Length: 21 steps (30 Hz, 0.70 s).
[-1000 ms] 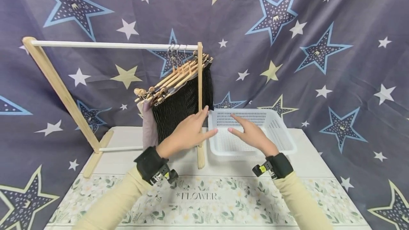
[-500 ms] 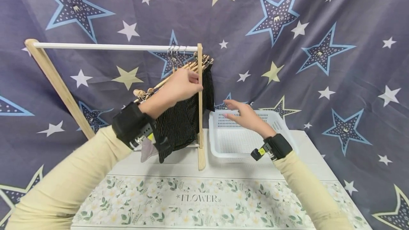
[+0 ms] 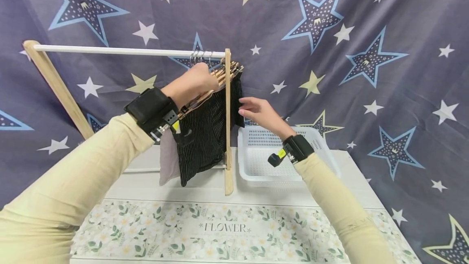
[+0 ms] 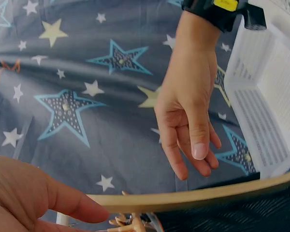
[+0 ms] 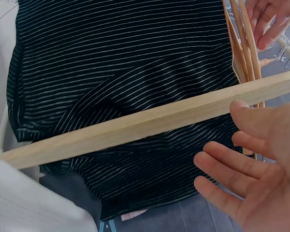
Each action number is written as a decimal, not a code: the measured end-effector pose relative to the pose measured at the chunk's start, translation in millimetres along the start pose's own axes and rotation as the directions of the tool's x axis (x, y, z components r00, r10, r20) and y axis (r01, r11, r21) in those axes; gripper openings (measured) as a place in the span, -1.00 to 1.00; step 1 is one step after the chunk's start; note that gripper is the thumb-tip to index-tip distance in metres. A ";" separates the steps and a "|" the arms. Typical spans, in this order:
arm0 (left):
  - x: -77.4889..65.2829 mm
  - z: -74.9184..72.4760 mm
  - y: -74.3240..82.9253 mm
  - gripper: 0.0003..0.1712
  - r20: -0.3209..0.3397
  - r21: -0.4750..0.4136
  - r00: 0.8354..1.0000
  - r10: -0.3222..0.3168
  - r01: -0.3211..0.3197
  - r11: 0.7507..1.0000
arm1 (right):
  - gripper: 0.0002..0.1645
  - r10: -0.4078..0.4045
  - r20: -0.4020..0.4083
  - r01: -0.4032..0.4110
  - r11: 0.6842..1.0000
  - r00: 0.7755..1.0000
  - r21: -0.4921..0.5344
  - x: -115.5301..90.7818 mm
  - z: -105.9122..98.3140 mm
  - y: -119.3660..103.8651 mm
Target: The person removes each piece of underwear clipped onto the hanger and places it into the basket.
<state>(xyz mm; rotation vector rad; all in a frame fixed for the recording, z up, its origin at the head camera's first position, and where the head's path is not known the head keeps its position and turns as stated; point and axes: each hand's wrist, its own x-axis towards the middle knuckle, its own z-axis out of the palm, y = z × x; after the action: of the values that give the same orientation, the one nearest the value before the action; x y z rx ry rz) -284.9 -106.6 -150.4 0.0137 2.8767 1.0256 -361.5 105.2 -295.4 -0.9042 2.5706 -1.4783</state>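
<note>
Wooden clip hangers [image 3: 220, 77] hang by metal hooks at the right end of the rack's white rail [image 3: 128, 51]. A black garment with thin pale stripes [image 3: 203, 137] hangs from them, with a lilac cloth [image 3: 169, 162] behind it at left. My left hand [image 3: 200, 78] is at the hangers below the hooks; in the right wrist view its fingers [image 5: 270, 17] are loosely bent beside the hangers. My right hand [image 3: 261, 111] hovers right of the rack's post [image 3: 229, 133], fingers [image 5: 222, 166] spread and holding nothing.
A white perforated plastic basket [image 3: 289, 177] stands on the table right of the rack, under my right forearm. The rack's left wooden leg [image 3: 62, 89] leans at the far left. Behind everything hangs a dark star-patterned curtain [image 3: 293, 7]. A floral mat [image 3: 227, 235] covers the table's front.
My left hand has risen from beside the post up to the hangers. My right hand has moved left and up from over the basket towards the post.
</note>
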 end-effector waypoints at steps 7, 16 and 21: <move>13.2 5.2 0.5 -0.78 -0.044 0.211 0.997 0.059 -0.048 0.976 | -0.42 -0.004 0.022 0.003 1.000 1.000 0.022 20.4 5.9 -8.0; 23.7 10.0 5.4 -0.81 -0.088 0.309 0.996 0.029 -0.001 0.951 | -0.44 -0.021 0.084 0.018 0.999 0.996 0.031 35.5 18.8 -16.2; 27.8 9.8 1.9 -0.81 -0.108 0.342 0.994 0.013 0.025 0.939 | -0.53 -0.010 0.060 0.012 0.999 0.998 -0.044 36.6 27.0 -15.2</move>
<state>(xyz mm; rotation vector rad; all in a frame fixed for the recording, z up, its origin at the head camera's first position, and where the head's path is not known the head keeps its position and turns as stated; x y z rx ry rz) -311.8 -98.0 -158.9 -0.0290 3.1132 0.5250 -376.3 60.0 -288.9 -0.9540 2.5690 -1.3801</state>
